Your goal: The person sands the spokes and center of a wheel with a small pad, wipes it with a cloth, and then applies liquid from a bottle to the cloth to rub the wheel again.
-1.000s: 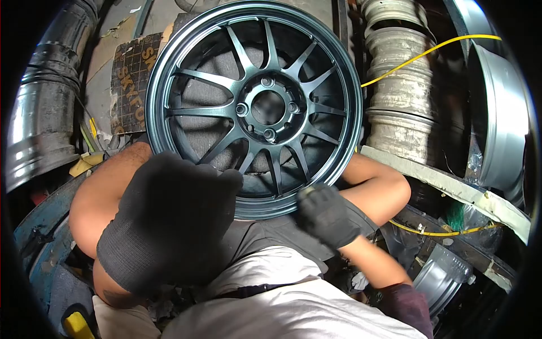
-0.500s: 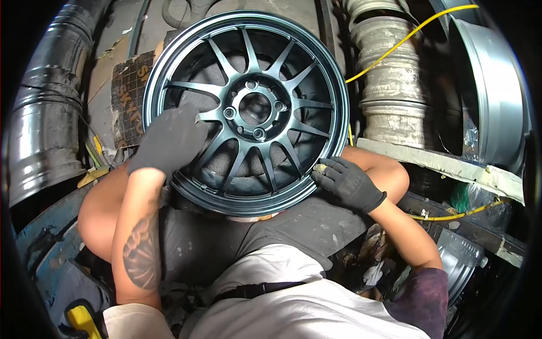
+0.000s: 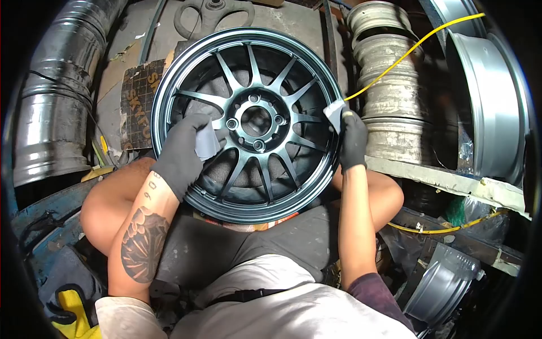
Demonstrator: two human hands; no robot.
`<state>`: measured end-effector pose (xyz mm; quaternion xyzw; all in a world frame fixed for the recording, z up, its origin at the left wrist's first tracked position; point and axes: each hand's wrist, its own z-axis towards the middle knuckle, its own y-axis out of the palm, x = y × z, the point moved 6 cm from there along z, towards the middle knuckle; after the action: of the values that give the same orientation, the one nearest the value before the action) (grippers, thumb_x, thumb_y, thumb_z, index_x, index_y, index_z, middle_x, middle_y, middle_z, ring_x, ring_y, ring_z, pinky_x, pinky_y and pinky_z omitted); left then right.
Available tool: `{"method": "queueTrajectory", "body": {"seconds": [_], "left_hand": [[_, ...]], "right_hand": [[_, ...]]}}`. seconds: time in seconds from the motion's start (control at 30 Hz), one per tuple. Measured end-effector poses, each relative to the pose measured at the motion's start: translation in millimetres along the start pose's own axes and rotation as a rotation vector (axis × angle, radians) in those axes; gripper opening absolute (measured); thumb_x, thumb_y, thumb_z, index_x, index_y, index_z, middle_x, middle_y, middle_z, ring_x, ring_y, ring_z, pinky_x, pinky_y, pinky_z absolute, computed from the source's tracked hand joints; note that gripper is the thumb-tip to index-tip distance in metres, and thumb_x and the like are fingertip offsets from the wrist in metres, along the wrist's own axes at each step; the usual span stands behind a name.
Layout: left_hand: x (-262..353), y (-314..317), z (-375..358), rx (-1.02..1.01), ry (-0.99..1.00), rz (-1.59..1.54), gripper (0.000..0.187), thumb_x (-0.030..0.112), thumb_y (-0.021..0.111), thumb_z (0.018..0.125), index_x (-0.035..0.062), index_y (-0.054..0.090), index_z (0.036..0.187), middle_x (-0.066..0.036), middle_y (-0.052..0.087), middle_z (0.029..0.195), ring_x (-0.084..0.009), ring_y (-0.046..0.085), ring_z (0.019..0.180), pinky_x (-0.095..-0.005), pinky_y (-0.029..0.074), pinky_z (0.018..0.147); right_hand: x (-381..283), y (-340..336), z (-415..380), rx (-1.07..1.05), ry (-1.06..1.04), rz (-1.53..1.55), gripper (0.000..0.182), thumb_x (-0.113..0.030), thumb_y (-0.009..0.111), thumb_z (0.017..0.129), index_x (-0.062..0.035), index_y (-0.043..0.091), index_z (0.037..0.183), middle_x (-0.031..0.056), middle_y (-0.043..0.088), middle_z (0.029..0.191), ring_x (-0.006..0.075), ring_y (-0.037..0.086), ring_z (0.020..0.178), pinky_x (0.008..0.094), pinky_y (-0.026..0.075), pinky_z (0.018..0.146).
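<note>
A dark teal, many-spoked wheel rim [image 3: 271, 210] rests face up, leaning between the crossed legs. My left hand [image 3: 183, 147], in a dark grey glove, is closed around a folded grey sheet of sandpaper [image 3: 207, 142] over the spokes on the left. At the right edge of the rim is my right hand [image 3: 354, 141], gloved the same way. It pinches a small piece with a pale edge and grey face [image 3: 334, 115], which looks like sandpaper too. Part of that piece is hidden behind the fingers.
Stacked, worn rims [image 3: 389, 96] stand to the right, with a silver rim [image 3: 488, 101] beyond. A yellow hose [image 3: 415, 44] runs above them. Shiny metal barrels [image 3: 62, 101] line the left side. A printed board [image 3: 135, 107] lies behind the wheel, and a grey center piece [image 3: 212, 17] farther back.
My right hand has moved up from the rim's lower right to its right edge, where the small piece now shows. My left hand has turned, revealing the folded sheet.
</note>
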<state>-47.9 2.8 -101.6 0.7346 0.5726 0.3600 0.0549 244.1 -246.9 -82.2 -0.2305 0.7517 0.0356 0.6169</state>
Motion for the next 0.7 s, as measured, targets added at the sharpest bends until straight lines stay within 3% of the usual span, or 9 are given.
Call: {"method": "queueTrajectory", "body": {"seconds": [0.1,0.13,0.23,0.27,0.4,0.5,0.57,0.6,0.7], "left_hand": [[-7.6,1.5,-1.2,0.103,0.038,-0.249,0.031,0.020,0.056,0.100,0.0090,0.065,0.128,-0.004,0.066,0.119,-0.0208,0.066,0.094,-0.0375,0.059,0.094],[-7.6,6.1,-7.2,0.200,0.055,-0.223,0.031,0.021,0.055,0.100,0.0094,0.065,0.128,-0.005,0.067,0.113,-0.0201,0.066,0.091,-0.0351,0.058,0.089],[-14.9,5.0,-4.9,0.140,0.079,-0.065,0.031,0.020,0.054,0.100,0.0083,0.066,0.127,-0.006,0.068,0.103,-0.0188,0.066,0.089,-0.0332,0.056,0.083],[-13.3,7.7,-11.1,0.174,0.147,-0.018,0.031,0.018,0.053,0.099,0.0065,0.068,0.124,-0.007,0.067,0.093,-0.0176,0.066,0.083,-0.0321,0.055,0.078],[-1.6,8.7,-11.9,0.176,0.253,-0.001,0.030,0.014,0.058,0.092,0.0040,0.071,0.117,-0.013,0.068,0.097,-0.0247,0.071,0.076,-0.0348,0.058,0.066],[10.1,16.6,-10.1,0.226,0.335,0.112,0.032,0.014,0.056,0.097,0.0031,0.070,0.124,-0.006,0.064,0.089,-0.0181,0.066,0.073,-0.0284,0.053,0.070],[13.7,22.6,-10.3,0.170,0.374,0.128,0.033,0.015,0.056,0.097,0.0021,0.069,0.125,-0.006,0.064,0.092,-0.0175,0.067,0.070,-0.0271,0.053,0.066],[13.4,24.8,-8.9,0.130,0.379,0.154,0.032,0.015,0.055,0.099,0.0011,0.068,0.125,-0.007,0.067,0.096,-0.0173,0.068,0.069,-0.0263,0.055,0.066],[10.5,33.8,-9.4,0.023,0.370,0.190,0.032,0.015,0.053,0.101,0.0007,0.069,0.125,-0.008,0.068,0.099,-0.0168,0.070,0.071,-0.0249,0.057,0.069]], "right_hand": [[-1.0,1.9,20.2,-0.030,0.080,0.128,0.031,-0.024,0.054,0.105,-0.0031,0.070,0.121,0.0041,0.072,0.100,0.0122,0.066,0.080,0.0232,0.047,0.061],[1.5,0.0,21.8,-0.055,0.091,0.162,0.030,-0.024,0.054,0.104,-0.0031,0.070,0.119,0.0049,0.072,0.096,0.0124,0.066,0.077,0.0236,0.046,0.060],[8.3,-5.3,7.7,0.035,0.137,0.013,0.030,-0.025,0.053,0.104,-0.0030,0.071,0.116,0.0040,0.071,0.087,0.0107,0.064,0.071,0.0230,0.041,0.055],[7.8,-3.8,4.7,-0.030,0.136,0.133,0.031,-0.026,0.053,0.106,-0.0051,0.068,0.124,0.0014,0.070,0.088,0.0078,0.062,0.072,0.0199,0.039,0.055],[14.1,-7.1,-36.7,-0.127,0.158,0.121,0.034,-0.028,0.050,0.107,-0.0039,0.067,0.123,-0.0001,0.065,0.084,0.0055,0.058,0.069,0.0184,0.037,0.054],[8.1,-0.2,-93.2,-0.046,0.163,0.067,0.032,-0.031,0.052,0.107,-0.0036,0.068,0.102,0.0011,0.063,0.076,0.0058,0.050,0.059,0.0207,0.034,0.051],[6.7,-6.9,-117.4,-0.147,0.136,-0.078,0.040,-0.040,0.054,0.108,-0.0039,0.068,0.100,0.0001,0.062,0.075,0.0052,0.048,0.058,0.0206,0.033,0.051],[3.5,-11.5,-124.0,-0.172,0.113,-0.149,0.047,-0.047,0.055,0.108,-0.0028,0.069,0.100,0.0006,0.062,0.075,0.0048,0.047,0.057,0.0214,0.034,0.051],[-11.1,-29.2,-136.2,-0.308,0.110,-0.350,0.040,-0.035,0.062,0.107,0.0031,0.072,0.115,0.0044,0.072,0.085,0.0089,0.060,0.065,0.0238,0.048,0.059]]}}
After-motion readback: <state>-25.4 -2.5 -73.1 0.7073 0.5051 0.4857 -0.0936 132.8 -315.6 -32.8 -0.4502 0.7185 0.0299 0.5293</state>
